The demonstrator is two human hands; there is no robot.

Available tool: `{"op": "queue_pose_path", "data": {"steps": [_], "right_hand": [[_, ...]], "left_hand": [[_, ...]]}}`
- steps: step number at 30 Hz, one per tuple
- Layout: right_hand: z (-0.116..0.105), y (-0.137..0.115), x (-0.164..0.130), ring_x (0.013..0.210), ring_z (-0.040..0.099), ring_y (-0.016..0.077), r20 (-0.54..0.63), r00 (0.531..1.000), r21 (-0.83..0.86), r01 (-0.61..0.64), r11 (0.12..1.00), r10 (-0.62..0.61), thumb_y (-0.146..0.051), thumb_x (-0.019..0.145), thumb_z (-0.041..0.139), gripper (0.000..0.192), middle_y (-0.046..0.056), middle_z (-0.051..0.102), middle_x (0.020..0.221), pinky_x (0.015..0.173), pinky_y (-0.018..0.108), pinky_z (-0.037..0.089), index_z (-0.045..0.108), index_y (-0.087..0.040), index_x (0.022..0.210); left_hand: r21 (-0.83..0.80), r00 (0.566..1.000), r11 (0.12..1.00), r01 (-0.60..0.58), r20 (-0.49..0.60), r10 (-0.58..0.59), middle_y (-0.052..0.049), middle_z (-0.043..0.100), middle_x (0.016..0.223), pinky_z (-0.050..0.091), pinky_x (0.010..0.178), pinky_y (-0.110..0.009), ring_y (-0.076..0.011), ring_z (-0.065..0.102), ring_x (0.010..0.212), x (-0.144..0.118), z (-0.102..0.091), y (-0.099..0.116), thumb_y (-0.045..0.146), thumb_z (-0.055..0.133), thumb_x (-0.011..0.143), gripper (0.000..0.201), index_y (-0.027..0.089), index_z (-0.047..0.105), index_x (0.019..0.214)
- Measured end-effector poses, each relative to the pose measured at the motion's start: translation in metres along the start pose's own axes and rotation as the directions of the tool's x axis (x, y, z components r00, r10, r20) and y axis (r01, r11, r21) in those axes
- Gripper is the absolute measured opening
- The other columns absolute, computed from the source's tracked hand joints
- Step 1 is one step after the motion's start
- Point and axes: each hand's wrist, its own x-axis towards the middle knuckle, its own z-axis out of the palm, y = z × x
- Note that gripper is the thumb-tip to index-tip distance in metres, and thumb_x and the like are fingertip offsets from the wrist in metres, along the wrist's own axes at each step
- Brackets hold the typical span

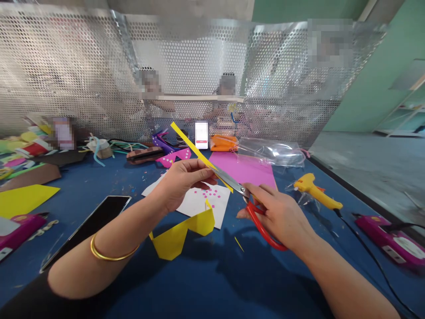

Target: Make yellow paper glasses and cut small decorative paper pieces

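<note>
Your left hand pinches the yellow paper strip; your right hand grips the red-handled scissors, blades touching the strip, above the blue table.

— Where did the paper strip sit?
— Above the desk, between both hands, scissors at its right.
— And the glue gun?
— Farther right, on the desk; a phone lay left, perhaps flat.

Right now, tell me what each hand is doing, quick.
Left hand: closed, pinching the yellow strip.
Right hand: closed around the handles of the red scissors, blades at the strip.
</note>
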Motion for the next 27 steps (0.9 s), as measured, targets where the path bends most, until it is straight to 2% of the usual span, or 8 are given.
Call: {"op": "queue_pose_path", "data": {"steps": [10, 14, 17, 27], "right_hand": [[0.0023, -0.0019, -0.0012, 0.068, 0.065, 0.0203, -0.022, 1.000, -0.024, 0.005, 1.000, -0.005, -0.064, 0.093, 0.048, 0.062, 0.009, 0.068, 0.087, 0.061, 0.033, 0.049, 0.060, -0.011, 0.123], [0.0009, -0.0047, -0.0011, 0.055, 0.058, 0.0155, 0.002, 1.000, -0.077, -0.012, 0.997, 0.012, -0.063, 0.094, 0.046, 0.059, 0.008, 0.069, 0.084, 0.053, 0.030, 0.042, 0.061, -0.013, 0.119], [0.0002, -0.0065, -0.0007, 0.052, 0.057, 0.0148, 0.017, 0.999, -0.102, -0.028, 0.994, 0.030, -0.064, 0.093, 0.044, 0.059, 0.007, 0.069, 0.084, 0.051, 0.029, 0.038, 0.062, -0.013, 0.118], [0.0021, -0.0055, -0.0024, 0.066, 0.066, 0.0202, 0.042, 0.999, -0.060, -0.021, 0.998, 0.023, -0.057, 0.097, 0.046, 0.051, 0.008, 0.070, 0.090, 0.057, 0.032, 0.044, 0.061, -0.014, 0.119]], "left_hand": [[0.076, 0.999, 0.997, 0.002, -0.043, 0.001, -0.003, 0.072, 0.066, 0.053, 0.063, -0.027, -0.0142, 0.066, 0.063, -0.0004, 0.0021, 0.0020, 0.028, 0.077, 0.070, 0.013, 0.016, 0.071, 0.068], [0.072, 1.000, 0.997, 0.016, -0.023, -0.014, -0.003, 0.072, 0.065, 0.053, 0.062, -0.026, -0.0134, 0.066, 0.061, -0.0006, 0.0038, -0.0003, 0.024, 0.074, 0.072, 0.009, 0.016, 0.072, 0.068], [0.055, 1.000, 0.998, 0.022, -0.009, -0.022, -0.003, 0.073, 0.066, 0.052, 0.061, -0.025, -0.0123, 0.065, 0.059, -0.0006, 0.0052, -0.0028, 0.020, 0.071, 0.073, 0.007, 0.016, 0.072, 0.067], [0.029, 0.998, 0.998, 0.063, -0.006, -0.063, -0.002, 0.072, 0.063, 0.051, 0.059, -0.023, -0.0119, 0.065, 0.059, -0.0005, 0.0069, -0.0031, 0.019, 0.070, 0.075, 0.009, 0.016, 0.071, 0.066]]}}
